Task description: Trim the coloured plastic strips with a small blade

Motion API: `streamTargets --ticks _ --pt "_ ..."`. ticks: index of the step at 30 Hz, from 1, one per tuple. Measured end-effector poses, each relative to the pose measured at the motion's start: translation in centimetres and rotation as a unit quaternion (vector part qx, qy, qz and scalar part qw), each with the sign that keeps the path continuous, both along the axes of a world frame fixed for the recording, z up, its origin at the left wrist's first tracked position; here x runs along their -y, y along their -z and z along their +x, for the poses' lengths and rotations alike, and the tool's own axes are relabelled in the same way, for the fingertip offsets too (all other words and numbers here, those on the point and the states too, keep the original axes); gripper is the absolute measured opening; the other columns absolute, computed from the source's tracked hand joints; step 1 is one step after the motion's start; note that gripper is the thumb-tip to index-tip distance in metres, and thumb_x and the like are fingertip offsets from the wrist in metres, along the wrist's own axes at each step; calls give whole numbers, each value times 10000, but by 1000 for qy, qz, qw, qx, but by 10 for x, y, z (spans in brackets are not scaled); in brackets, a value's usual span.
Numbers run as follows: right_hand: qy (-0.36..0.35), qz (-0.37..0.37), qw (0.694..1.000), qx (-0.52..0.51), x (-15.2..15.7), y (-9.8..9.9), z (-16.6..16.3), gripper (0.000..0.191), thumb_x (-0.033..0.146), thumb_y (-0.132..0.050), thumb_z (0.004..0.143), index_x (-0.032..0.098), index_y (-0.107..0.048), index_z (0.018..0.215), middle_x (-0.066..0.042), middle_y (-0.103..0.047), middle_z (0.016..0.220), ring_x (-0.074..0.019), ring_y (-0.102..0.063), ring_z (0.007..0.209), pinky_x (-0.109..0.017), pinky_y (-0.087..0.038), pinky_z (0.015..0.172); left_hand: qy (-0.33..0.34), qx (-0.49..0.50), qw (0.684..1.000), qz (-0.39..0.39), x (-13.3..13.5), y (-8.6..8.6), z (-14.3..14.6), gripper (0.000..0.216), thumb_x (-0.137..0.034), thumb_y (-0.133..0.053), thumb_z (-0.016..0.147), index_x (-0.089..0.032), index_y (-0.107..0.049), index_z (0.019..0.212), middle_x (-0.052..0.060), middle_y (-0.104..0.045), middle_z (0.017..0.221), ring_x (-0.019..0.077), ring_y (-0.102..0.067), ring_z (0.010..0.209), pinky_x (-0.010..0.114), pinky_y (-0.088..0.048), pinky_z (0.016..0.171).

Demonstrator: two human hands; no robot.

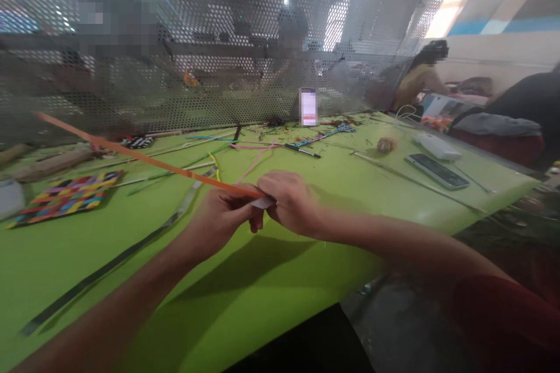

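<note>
Both hands meet above the green table point(280, 280), near its front edge. A long orange strip point(144, 158) runs from between my fingers up and out to the left. My left hand point(223, 218) is closed on this strip, thumb on top. My right hand point(291, 201) pinches the strip's near end, where a small whitish piece point(262, 203) shows between the fingers; whether it is part of the strip I cannot tell. A dark grey strip point(144, 239) lies on the table beside my left forearm. Beyond my hands lie a pink strip point(254, 163) and a yellow strip point(216, 166).
A multicoloured woven mat point(72, 195) lies at the left. Farther back are a black pen point(303, 151), an upright phone point(308, 108) and a perforated metal screen point(245, 52). At the right lie a dark phone point(437, 171), a white box point(436, 146) and a thin stick point(415, 180). A person point(420, 78) sits beyond.
</note>
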State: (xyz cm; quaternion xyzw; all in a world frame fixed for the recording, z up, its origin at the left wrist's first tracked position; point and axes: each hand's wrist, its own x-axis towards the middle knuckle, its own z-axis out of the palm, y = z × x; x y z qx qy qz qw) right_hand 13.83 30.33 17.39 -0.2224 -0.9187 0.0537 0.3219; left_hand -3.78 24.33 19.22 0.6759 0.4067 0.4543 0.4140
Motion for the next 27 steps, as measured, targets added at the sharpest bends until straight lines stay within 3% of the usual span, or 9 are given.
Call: streamTargets --ticks 4,10,17,22,27 --pt "-20 -9 1000 7 -14 0 1 221 44 -543 812 176 -421 682 28 -496 674 -84 -360 627 -229 -237 622 12 9 1000 -27 -3 2 -2 279 -278 -710 910 -202 -706 642 -7 -680 591 145 -635 563 249 -561 577" --pt "-43 -36 998 -31 -41 -16 8 360 123 -576 932 172 -382 633 54 -402 606 -69 -298 604 -230 -237 609 -15 46 997 -64 -12 11 -7 176 -297 -708 933 -184 -727 800 -5 -684 623 142 -619 556 268 -537 581" --pt "-162 -157 973 -44 -36 -37 13 156 239 -573 1042 133 -623 940 -45 -650 929 -88 -512 778 -204 -411 697 -26 9 998 -54 -19 15 -11 305 -326 -686 966 -180 -695 698 1 -683 615 128 -610 590 269 -509 656" --pt "-143 -189 971 -26 -34 -31 11 47 127 -577 996 148 -606 966 -32 -659 912 -92 -510 734 -209 -412 686 -27 4 998 -59 -18 12 -8 358 -356 -724 920 -184 -664 611 14 -680 617 143 -610 594 282 -508 647" --pt "-91 -144 985 28 -36 -30 10 110 157 -549 1035 151 -605 941 -42 -643 892 -128 -518 798 -249 -399 753 -50 10 996 -70 -19 13 -7 284 -345 -741 880 -181 -705 652 8 -667 580 147 -596 573 285 -493 632"
